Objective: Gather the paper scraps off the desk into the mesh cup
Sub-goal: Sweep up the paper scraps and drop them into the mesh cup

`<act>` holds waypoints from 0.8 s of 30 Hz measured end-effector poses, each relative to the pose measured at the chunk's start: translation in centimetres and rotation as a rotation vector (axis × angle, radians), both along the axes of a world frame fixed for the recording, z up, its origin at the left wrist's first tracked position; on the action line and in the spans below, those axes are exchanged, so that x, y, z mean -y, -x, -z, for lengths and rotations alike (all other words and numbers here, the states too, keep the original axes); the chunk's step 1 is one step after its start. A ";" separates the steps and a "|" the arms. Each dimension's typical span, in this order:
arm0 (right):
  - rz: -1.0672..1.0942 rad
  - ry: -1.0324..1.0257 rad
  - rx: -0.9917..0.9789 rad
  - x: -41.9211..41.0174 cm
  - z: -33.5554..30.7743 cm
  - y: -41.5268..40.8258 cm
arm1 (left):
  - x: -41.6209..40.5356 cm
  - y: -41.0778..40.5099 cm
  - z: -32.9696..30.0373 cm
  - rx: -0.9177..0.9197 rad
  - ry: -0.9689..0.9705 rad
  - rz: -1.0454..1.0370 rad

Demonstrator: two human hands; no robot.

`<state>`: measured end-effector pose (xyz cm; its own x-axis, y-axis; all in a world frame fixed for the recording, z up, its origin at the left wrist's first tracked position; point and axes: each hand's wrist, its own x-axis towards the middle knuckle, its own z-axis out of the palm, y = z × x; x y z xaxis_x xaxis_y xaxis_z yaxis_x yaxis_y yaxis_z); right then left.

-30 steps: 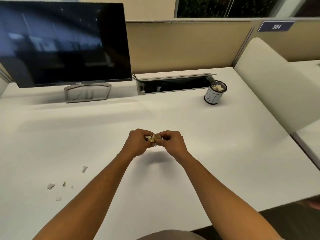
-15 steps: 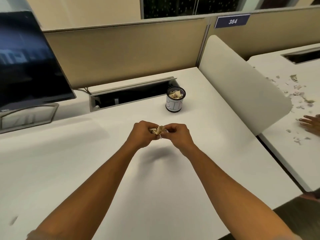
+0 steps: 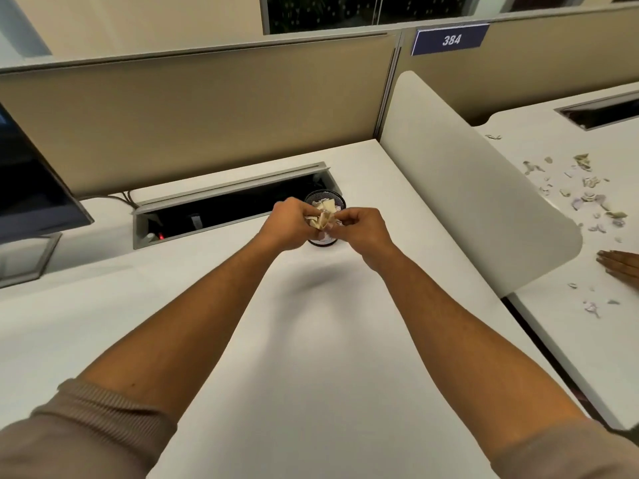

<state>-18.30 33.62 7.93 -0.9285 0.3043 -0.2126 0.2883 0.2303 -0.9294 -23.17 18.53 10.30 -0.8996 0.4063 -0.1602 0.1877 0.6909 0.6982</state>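
Observation:
A bunch of crumpled paper scraps (image 3: 321,218) is pinched between my left hand (image 3: 287,226) and my right hand (image 3: 359,225), both closed on it. The hands hover directly over the black mesh cup (image 3: 330,198), which stands on the white desk (image 3: 311,340) and holds more scraps. My hands hide most of the cup; only its far rim and a bit of its base show.
An open cable tray (image 3: 221,209) lies just left of the cup, a monitor (image 3: 31,188) at far left. A white divider (image 3: 466,188) borders the desk on the right. Beyond it, scraps (image 3: 587,198) litter a neighbouring desk where another person's hand (image 3: 620,264) rests.
My view has turned right and my hands have carried the scraps forward from mid-desk to right above the cup. The loose scraps at lower left have left the view.

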 end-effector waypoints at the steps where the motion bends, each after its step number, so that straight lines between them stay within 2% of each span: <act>1: 0.007 -0.010 0.001 -0.3 -0.2 0.7 | -0.3 0.8 -0.1 0.000 0.012 -0.004; 5: 0.029 -0.089 0.004 -1.3 -0.9 3.5 | -1.5 3.5 -0.4 0.007 0.041 -0.008; 9: 0.007 -0.289 0.016 -1.7 -1.2 5.5 | -2.5 5.2 -0.4 -0.010 0.086 -0.005; 16: -0.146 -0.534 0.064 -1.7 -1.5 6.6 | -2.6 6.5 0.1 -0.062 0.168 0.031; 19: -0.169 -0.596 0.064 -1.7 -1.7 6.7 | -2.4 6.7 0.2 -0.085 0.169 0.038; 24: -0.092 -0.630 0.040 -1.9 -1.8 7.0 | -2.5 6.6 0.2 -0.136 0.159 0.031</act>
<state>-25.29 35.51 9.77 -0.9520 0.3013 -0.0541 0.2727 0.7546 -0.5969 -29.81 21.07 10.12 -0.9048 0.4133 -0.1023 0.2956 0.7826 0.5478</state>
